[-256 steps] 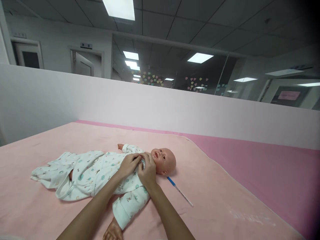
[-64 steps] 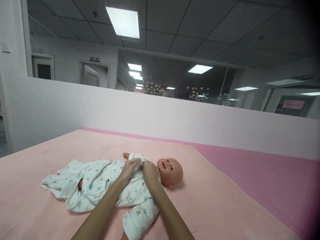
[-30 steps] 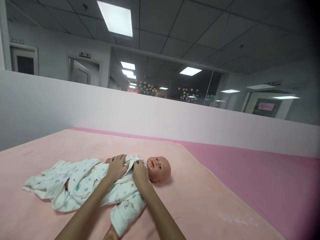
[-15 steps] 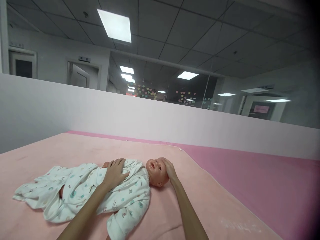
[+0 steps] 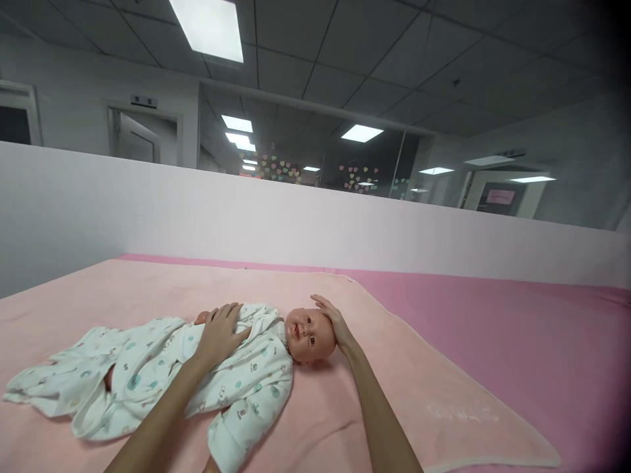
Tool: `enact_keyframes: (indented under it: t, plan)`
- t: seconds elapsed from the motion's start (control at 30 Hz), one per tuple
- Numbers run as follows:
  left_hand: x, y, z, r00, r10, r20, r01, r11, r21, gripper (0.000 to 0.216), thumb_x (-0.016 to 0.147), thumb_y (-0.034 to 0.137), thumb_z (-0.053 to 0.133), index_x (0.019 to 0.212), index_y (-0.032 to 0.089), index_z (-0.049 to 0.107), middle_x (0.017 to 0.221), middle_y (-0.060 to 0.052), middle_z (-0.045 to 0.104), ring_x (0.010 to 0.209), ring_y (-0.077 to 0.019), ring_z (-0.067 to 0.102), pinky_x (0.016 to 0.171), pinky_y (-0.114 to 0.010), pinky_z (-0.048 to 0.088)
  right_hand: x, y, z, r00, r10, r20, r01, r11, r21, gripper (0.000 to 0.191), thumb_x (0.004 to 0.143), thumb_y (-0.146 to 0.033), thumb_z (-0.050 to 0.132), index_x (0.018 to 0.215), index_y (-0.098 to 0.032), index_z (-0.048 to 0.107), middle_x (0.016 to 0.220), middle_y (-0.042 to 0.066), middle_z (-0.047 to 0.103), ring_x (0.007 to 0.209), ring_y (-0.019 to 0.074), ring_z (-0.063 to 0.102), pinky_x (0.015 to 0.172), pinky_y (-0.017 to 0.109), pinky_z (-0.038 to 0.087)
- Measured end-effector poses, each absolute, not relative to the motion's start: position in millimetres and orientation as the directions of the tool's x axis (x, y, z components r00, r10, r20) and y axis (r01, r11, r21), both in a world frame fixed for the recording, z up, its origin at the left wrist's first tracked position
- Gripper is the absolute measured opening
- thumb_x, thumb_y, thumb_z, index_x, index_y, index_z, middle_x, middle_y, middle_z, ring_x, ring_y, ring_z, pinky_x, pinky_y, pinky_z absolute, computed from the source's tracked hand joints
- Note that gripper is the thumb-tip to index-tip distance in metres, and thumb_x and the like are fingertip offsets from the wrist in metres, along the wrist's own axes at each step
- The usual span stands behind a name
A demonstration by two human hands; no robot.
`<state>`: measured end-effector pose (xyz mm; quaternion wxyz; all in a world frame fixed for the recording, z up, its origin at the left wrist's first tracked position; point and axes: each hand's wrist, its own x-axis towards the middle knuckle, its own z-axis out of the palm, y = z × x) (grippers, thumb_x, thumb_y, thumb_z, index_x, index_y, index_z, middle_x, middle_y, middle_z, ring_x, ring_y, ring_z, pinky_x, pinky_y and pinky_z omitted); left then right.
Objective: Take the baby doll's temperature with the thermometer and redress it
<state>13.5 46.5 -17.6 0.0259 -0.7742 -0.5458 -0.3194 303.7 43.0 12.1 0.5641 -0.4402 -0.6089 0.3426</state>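
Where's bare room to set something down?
Peach cloth lies bare between the right forearm and the pink mat, and behind the doll, towards the white wall. Crowded: the doll's torso under the left hand, its head against the right hand.

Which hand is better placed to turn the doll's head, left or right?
Probably the right hand: it rests against the doll's head, while the left hand lies on the patterned clothing.

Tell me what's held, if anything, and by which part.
Nothing visibly gripped: right hand rests open against the top of the doll's head; left hand lies open on its printed outfit.
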Motion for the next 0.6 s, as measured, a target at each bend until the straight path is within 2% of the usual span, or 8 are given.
enact_keyframes:
  t: [0.13, 0.27, 0.4, 0.5, 0.6]
  plan:
    - [13.1, 46.2, -17.3, 0.204, 0.831, 0.518, 0.859, -0.405, 0.312, 0.049, 0.078, 0.038, 0.043, 0.123, 0.019, 0.046, 0.129, -0.007, 0.045, 0.119, -0.0250, 0.036, 0.101, -0.040, 0.021, 302.4, 37.9, 17.9, -0.063, 0.935, 0.350, 0.147, 0.355, -0.923, 0.030, 0.067, -0.032, 0.048, 0.079, -0.016, 0.070, 0.104, 0.008, 0.064, 0.103, 0.0226, 0.054, 0.094, 0.035, 0.037]
    - [12.7, 46.2, -17.1, 0.214, 0.826, 0.522, 0.853, -0.418, 0.312, 0.049, 0.079, 0.039, 0.042, 0.123, 0.019, 0.045, 0.130, -0.007, 0.044, 0.120, -0.0252, 0.035, 0.102, -0.040, 0.020, 302.9, 37.2, 20.2, -0.065, 0.912, 0.404, 0.142, 0.409, -0.901, 0.026, 0.066, -0.033, 0.052, 0.072, -0.015, 0.070, 0.092, 0.008, 0.067, 0.094, 0.0231, 0.058, 0.090, 0.036, 0.039]
    - [12.7, 45.7, -16.5, 0.220, 0.817, 0.532, 0.847, -0.431, 0.312, 0.048, 0.079, 0.039, 0.042, 0.123, 0.019, 0.046, 0.129, -0.007, 0.045, 0.120, -0.0247, 0.035, 0.102, -0.040, 0.020, 303.4, 38.0, 19.2, -0.082, 0.899, 0.430, 0.080, 0.436, -0.896, 0.031, 0.070, -0.040, 0.052, 0.068, -0.014, 0.068, 0.082, 0.008, 0.067, 0.086, 0.0222, 0.059, 0.087, 0.036, 0.040]
    - [12.8, 45.5, -16.1, 0.216, 0.814, 0.540, 0.845, -0.432, 0.314, 0.048, 0.079, 0.039, 0.042, 0.122, 0.019, 0.046, 0.128, -0.007, 0.046, 0.120, -0.0248, 0.036, 0.102, -0.040, 0.021, 304.2, 38.0, 17.7, -0.083, 0.916, 0.393, 0.083, 0.399, -0.913, 0.027, 0.068, -0.037, 0.056, 0.073, -0.014, 0.068, 0.085, 0.008, 0.067, 0.087, 0.0221, 0.059, 0.086, 0.036, 0.041]
    - [13.0, 45.8, -16.0, 0.221, 0.816, 0.534, 0.849, -0.431, 0.307, 0.048, 0.079, 0.038, 0.042, 0.122, 0.018, 0.046, 0.128, -0.008, 0.046, 0.119, -0.0246, 0.037, 0.102, -0.041, 0.021, 306.0, 38.5, 15.2, -0.032, 0.924, 0.381, 0.124, 0.382, -0.916, 0.032, 0.067, -0.031, 0.058, 0.095, -0.018, 0.066, 0.108, 0.008, 0.062, 0.105, 0.0221, 0.053, 0.093, 0.036, 0.038]
